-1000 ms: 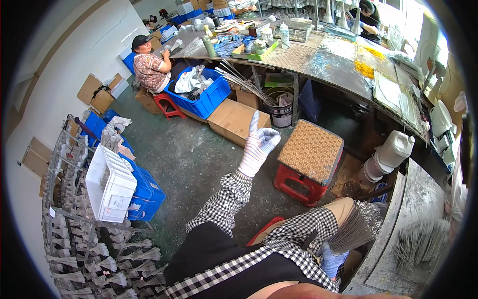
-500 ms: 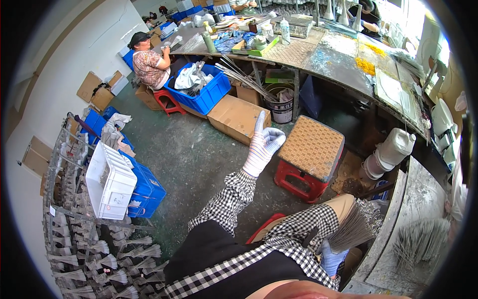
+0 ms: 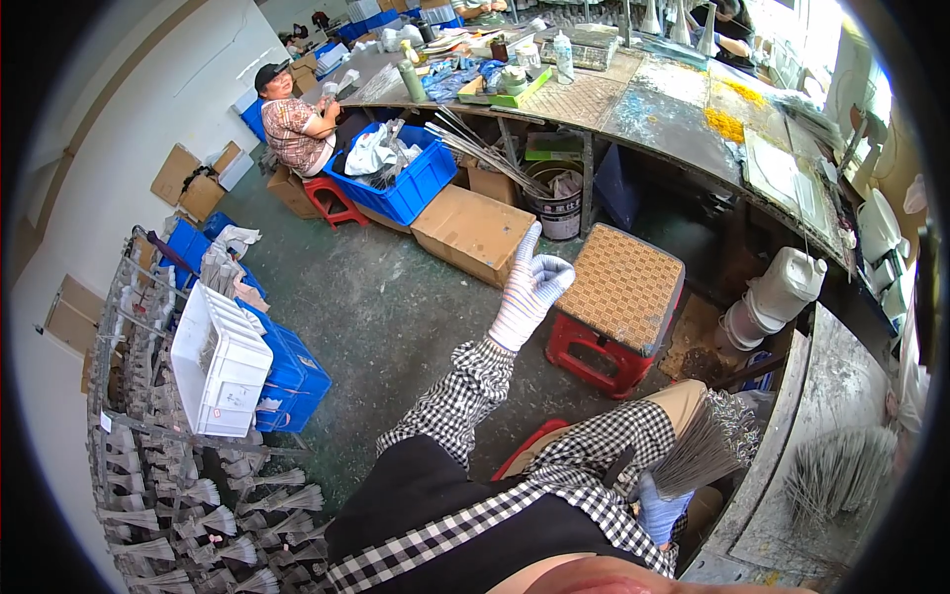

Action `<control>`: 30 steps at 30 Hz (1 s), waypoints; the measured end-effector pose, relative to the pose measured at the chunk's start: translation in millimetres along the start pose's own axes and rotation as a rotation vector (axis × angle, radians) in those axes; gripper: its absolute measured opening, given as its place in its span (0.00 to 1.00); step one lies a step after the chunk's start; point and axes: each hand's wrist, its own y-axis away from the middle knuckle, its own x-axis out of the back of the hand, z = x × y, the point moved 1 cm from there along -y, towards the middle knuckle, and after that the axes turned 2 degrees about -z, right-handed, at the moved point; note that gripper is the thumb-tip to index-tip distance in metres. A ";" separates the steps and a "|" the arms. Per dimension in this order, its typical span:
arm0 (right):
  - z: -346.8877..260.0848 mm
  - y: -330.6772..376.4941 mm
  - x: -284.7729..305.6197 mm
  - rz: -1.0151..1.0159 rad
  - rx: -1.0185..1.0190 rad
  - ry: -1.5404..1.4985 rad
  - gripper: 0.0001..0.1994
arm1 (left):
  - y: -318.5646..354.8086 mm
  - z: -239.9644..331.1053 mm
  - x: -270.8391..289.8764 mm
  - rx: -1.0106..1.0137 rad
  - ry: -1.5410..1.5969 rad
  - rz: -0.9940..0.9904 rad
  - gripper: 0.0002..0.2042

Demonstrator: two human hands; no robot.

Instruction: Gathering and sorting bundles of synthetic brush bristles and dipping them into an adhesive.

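Note:
My left hand (image 3: 524, 302), in a striped white glove, is raised over the floor in front of me. One finger is stretched up and the others bend inward; I see nothing held in it. At my lap, my right hand (image 3: 661, 513), in a bluish glove, is closed round the gathered end of a bundle of thin grey wires (image 3: 698, 457). The bundle's loose ends fan out toward the upper right. Beside them lies a heap of shiny metal bits (image 3: 737, 424). A second wire bundle (image 3: 839, 475) rests on the worn grey bench (image 3: 826, 371) at my right.
A red stool with a checked brown top (image 3: 618, 287) stands ahead. Beyond are a cardboard box (image 3: 473, 233), a blue crate (image 3: 401, 193) and a seated person (image 3: 297, 129). White buckets (image 3: 777, 292) stand near the bench. A rack of wire bundles (image 3: 188, 495) fills the left.
My left hand has shifted slightly right and down, its finger still stretched up. My right hand still holds the wire bundle. The seated person's head has turned toward me.

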 end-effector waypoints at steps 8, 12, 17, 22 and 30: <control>7.8 1.2 4.2 -0.013 0.016 0.030 0.29 | 2.2 -2.6 -6.0 0.028 0.016 -0.014 0.43; 5.7 1.6 3.5 -0.040 -0.016 -0.015 0.28 | 4.1 -3.3 -5.4 0.041 0.007 -0.013 0.43; 4.4 1.2 4.2 -0.064 -0.059 -0.007 0.29 | 4.2 -6.7 -7.4 0.055 0.007 -0.020 0.43; 2.5 1.4 3.4 -0.062 0.023 0.112 0.31 | 5.5 -8.3 -7.0 0.039 0.027 -0.021 0.42; -12.4 2.9 -4.9 -0.045 -0.066 0.081 0.31 | 4.4 -9.7 -7.8 0.054 0.041 -0.029 0.42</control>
